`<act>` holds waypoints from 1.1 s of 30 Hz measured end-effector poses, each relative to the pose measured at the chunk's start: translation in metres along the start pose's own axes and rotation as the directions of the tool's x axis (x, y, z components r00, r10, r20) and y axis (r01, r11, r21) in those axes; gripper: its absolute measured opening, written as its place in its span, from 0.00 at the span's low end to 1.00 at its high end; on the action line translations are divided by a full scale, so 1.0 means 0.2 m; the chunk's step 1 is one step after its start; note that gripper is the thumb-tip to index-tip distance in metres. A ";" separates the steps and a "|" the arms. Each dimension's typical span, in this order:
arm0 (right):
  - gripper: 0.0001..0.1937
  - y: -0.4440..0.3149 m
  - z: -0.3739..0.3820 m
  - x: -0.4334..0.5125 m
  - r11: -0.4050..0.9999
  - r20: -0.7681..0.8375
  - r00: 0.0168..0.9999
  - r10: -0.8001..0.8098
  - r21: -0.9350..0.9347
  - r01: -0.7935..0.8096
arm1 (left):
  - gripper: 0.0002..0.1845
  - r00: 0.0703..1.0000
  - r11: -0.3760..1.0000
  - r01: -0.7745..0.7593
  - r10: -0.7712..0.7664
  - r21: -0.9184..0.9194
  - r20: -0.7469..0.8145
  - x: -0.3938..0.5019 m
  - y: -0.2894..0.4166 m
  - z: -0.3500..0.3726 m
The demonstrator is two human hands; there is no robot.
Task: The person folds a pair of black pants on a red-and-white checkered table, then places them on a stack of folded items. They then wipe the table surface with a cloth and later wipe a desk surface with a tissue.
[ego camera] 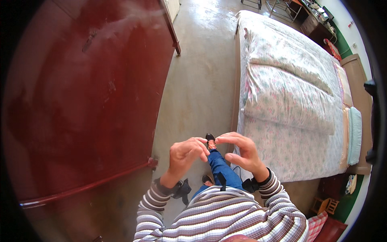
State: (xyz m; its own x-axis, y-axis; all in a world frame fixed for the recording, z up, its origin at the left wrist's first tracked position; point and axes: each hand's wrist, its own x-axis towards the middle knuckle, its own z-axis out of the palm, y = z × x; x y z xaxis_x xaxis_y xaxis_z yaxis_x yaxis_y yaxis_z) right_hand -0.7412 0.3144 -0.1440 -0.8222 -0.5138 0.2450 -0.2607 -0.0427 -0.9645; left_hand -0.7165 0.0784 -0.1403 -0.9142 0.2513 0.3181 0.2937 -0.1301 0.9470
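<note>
Both hands are raised in front of my body, above my blue jeans and the concrete floor. My left hand (pixel 188 154) has its fingers bent and holds nothing that I can see. Facing it, my right hand (pixel 242 149) is curved with thumb and fingers apart and nothing between them. A gap lies between the two hands, where a black shoe with orange laces (pixel 210 142) shows below. Each wrist wears a black strap with a dark device. The bed (pixel 287 148), with a floral sheet, is beyond my right hand.
A large dark red wooden panel of furniture (pixel 99 90) fills the left side. A folded floral quilt (pixel 290 90) lies on the bed, near a light blue pillow (pixel 354 136). Concrete floor (pixel 199 84) runs between them. A cluttered desk (pixel 314 22) stands at the top right, a small wooden stool (pixel 320 205) lower right.
</note>
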 end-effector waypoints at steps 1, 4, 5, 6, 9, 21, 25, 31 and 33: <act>0.22 -0.07 -0.05 0.10 0.988 -0.032 0.988 -0.151 0.015 0.152 | 0.12 0.996 0.997 -0.081 0.081 -0.002 0.023 0.13 0.10 -0.01; 0.24 -0.26 -0.22 0.40 0.838 -0.135 0.830 -0.541 0.002 0.546 | 0.15 0.930 0.928 -0.364 0.357 0.079 0.086 0.47 0.38 -0.04; 0.25 -0.32 -0.25 0.49 0.771 -0.182 0.759 -0.625 0.010 0.637 | 0.17 0.901 0.893 -0.432 0.420 0.123 0.112 0.57 0.45 -0.05; 0.26 -0.34 -0.25 0.60 0.636 -0.295 0.626 -0.722 0.072 0.768 | 0.18 0.828 0.826 -0.561 0.557 0.062 0.071 0.68 0.48 -0.03; 0.22 -0.46 -0.25 0.83 0.477 -0.450 0.492 -0.745 0.155 0.865 | 0.19 0.584 0.587 -0.809 0.809 0.038 -0.067 0.97 0.49 0.06; 0.23 -0.38 -0.69 1.71 0.373 -0.281 0.425 -0.861 0.223 0.901 | 0.25 0.641 -0.646 0.693 0.347 -0.321 0.684 2.06 0.48 -0.56; 0.26 -0.38 -0.86 2.07 0.384 -0.197 0.425 -0.884 0.214 0.898 | 0.28 0.498 -0.784 0.578 0.118 -0.227 0.859 2.47 0.55 -0.91; 0.27 -0.11 -1.06 2.77 0.225 -0.442 0.173 -0.880 -0.068 0.972 | 0.29 0.517 -0.484 0.848 0.670 -0.215 0.532 3.03 0.12 -0.99; 0.26 -0.06 -1.23 2.94 0.359 -0.325 0.428 -0.844 0.251 0.899 | 0.29 0.722 -0.195 0.321 0.684 -0.927 0.106 3.15 -0.01 -0.86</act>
State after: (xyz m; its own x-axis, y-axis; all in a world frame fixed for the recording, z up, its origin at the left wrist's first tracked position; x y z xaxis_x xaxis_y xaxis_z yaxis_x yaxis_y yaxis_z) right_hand -1.3466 0.2229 0.0359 -0.2961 0.0946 0.9505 -0.7058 -0.6921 -0.1510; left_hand -1.3415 0.0721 0.0511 -0.4290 0.1941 0.8822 -0.6097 -0.7828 -0.1242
